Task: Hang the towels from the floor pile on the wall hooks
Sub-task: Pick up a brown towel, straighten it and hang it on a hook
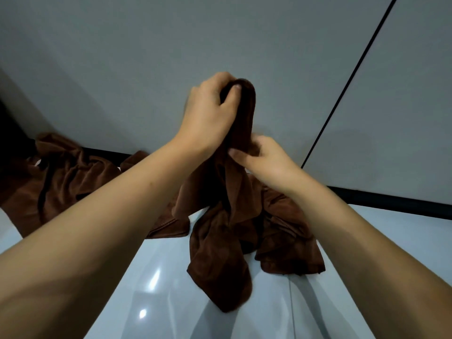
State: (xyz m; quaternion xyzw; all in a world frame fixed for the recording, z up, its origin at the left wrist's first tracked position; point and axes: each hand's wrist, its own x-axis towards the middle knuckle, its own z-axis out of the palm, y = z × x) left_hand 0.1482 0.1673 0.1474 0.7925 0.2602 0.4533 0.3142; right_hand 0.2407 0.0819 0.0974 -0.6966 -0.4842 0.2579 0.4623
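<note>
A brown towel (225, 241) hangs bunched in front of the grey wall (122, 69). My left hand (208, 113) grips its top fold, fingers and thumb curled round the cloth. Lower down, my right hand (264, 157) pinches the same towel at its narrow neck. The towel's lower end dangles just above the floor. More brown towels lie in a pile (63, 177) on the floor at the left, against the wall. Another brown towel (291, 243) lies crumpled on the floor behind the held one. No hook is visible; my left hand covers the wall there.
Glossy white floor tiles (159, 289) reflect ceiling lights. A black skirting strip (391, 199) runs along the wall's base. A thin dark seam (347, 84) crosses the wall diagonally at the right. A dark opening (9, 133) lies at the far left.
</note>
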